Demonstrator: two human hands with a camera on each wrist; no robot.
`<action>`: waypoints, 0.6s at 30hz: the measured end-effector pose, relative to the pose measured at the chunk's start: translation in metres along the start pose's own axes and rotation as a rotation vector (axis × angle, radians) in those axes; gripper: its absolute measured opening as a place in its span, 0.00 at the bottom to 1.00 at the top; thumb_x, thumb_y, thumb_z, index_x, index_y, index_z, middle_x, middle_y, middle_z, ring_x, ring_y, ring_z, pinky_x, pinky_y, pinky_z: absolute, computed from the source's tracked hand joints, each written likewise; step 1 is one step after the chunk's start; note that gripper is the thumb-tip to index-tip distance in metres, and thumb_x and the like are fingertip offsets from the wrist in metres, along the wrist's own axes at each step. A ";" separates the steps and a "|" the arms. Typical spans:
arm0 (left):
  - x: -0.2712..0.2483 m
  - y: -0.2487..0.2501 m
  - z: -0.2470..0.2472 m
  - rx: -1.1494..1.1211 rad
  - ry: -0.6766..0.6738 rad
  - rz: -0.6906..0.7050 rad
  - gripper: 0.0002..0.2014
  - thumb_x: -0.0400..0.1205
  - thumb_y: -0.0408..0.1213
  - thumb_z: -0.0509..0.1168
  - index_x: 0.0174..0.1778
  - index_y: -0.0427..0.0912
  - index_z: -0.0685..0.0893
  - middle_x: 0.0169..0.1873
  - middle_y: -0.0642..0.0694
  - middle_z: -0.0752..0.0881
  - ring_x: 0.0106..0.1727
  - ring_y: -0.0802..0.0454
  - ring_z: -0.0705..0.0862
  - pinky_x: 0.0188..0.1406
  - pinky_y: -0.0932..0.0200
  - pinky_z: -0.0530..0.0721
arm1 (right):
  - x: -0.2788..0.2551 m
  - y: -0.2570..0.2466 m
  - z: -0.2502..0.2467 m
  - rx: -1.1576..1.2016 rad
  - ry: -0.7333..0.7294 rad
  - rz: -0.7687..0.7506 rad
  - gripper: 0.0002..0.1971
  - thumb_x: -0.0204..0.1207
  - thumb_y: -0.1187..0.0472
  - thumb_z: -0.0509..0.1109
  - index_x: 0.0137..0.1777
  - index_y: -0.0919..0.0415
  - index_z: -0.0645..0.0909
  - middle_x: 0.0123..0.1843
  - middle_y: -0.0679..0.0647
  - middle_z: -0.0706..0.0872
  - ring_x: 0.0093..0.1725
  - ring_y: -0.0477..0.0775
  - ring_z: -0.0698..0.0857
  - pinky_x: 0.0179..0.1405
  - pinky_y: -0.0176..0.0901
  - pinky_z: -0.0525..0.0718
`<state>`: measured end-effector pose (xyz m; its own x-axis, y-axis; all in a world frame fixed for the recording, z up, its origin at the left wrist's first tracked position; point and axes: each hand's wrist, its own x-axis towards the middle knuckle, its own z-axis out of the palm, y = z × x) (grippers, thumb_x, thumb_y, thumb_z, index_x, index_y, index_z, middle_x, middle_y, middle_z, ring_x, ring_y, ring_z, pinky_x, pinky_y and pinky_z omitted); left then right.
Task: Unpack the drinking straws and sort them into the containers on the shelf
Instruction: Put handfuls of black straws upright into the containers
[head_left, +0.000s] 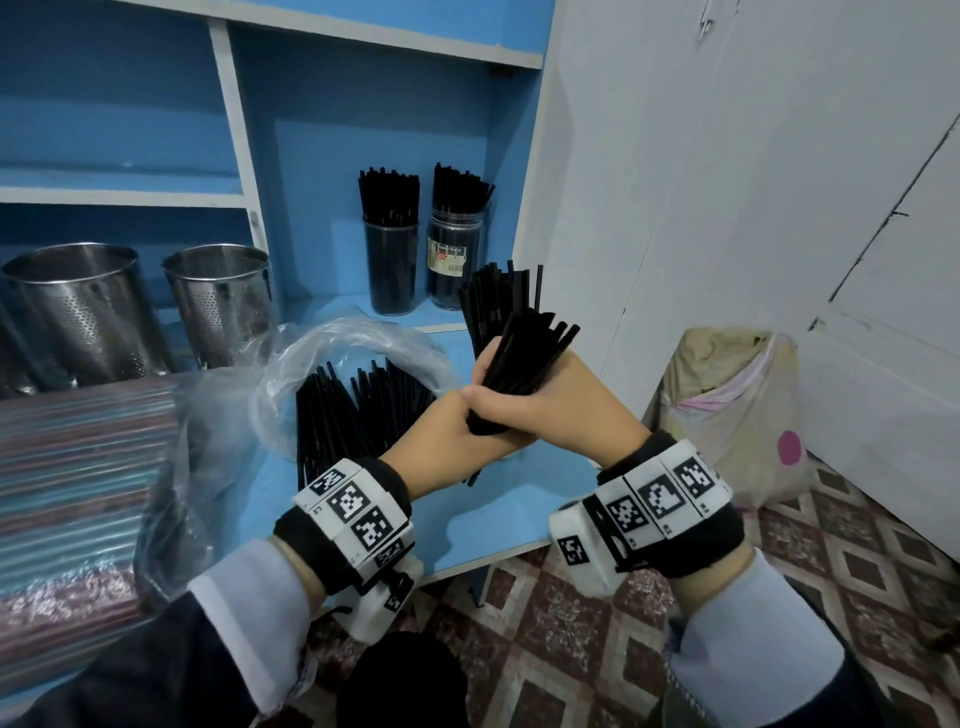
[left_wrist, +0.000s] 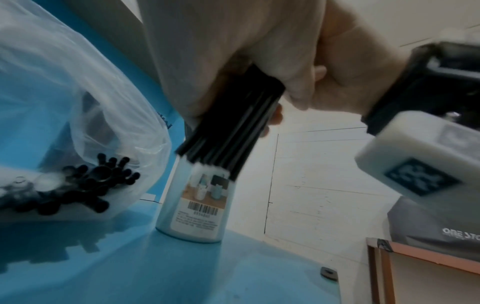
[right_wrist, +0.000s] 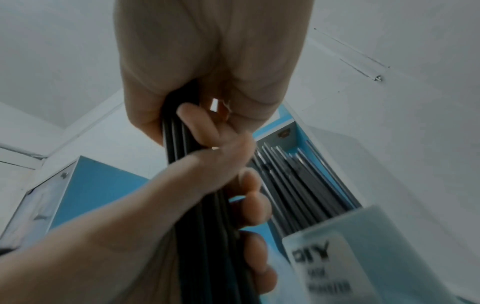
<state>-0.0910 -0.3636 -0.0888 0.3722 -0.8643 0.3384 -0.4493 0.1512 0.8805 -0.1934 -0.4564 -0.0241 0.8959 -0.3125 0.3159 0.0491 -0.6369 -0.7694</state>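
Both hands close on one bundle of thin black plastic drinking straws. The right hand has its fingers curled tight round the lower part of the bundle; the left hand crosses under it, fingers wrapped round the same straws, the two hands touching. The straws are straight, matte black and slender, packed close at the grip and fanning apart towards 12 o'clock, their cut ends uneven. In the left wrist view their lower ends stick out below the fists, blurred.

At 9 o'clock from the hands, more black straws lie splayed in the mouth of a crumpled clear plastic bag on the blue shelf board. At 12 o'clock, in the blue compartment behind, a clear cylindrical cup and a clear labelled jar stand just beside each other, both upright and full of black straws. Two perforated steel cylinders stand at 10 o'clock in the next compartment. A wrapped pack of multicoloured striped straws lies at 8 o'clock.
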 end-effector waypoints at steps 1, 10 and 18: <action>0.001 0.001 0.002 -0.037 0.043 -0.002 0.15 0.77 0.33 0.75 0.55 0.57 0.86 0.43 0.54 0.92 0.47 0.54 0.90 0.46 0.53 0.90 | 0.001 -0.002 -0.003 0.004 0.021 -0.016 0.05 0.73 0.67 0.76 0.44 0.68 0.83 0.40 0.58 0.87 0.42 0.51 0.86 0.44 0.39 0.84; 0.030 -0.009 0.005 0.026 0.368 -0.135 0.59 0.64 0.48 0.85 0.82 0.47 0.51 0.74 0.46 0.64 0.77 0.51 0.65 0.80 0.54 0.65 | 0.034 -0.012 -0.068 0.088 0.446 -0.117 0.10 0.72 0.65 0.70 0.37 0.73 0.77 0.27 0.55 0.77 0.22 0.45 0.74 0.21 0.33 0.72; 0.071 -0.023 -0.005 0.174 0.119 -0.331 0.50 0.65 0.42 0.85 0.76 0.42 0.59 0.60 0.54 0.77 0.65 0.52 0.78 0.52 0.63 0.78 | 0.068 0.014 -0.065 -0.105 0.275 0.027 0.13 0.72 0.63 0.70 0.38 0.77 0.78 0.23 0.54 0.76 0.19 0.50 0.73 0.20 0.37 0.73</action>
<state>-0.0506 -0.4264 -0.0831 0.6073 -0.7893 0.0906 -0.4161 -0.2188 0.8826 -0.1604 -0.5325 0.0230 0.7425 -0.5002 0.4456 -0.0317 -0.6907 -0.7225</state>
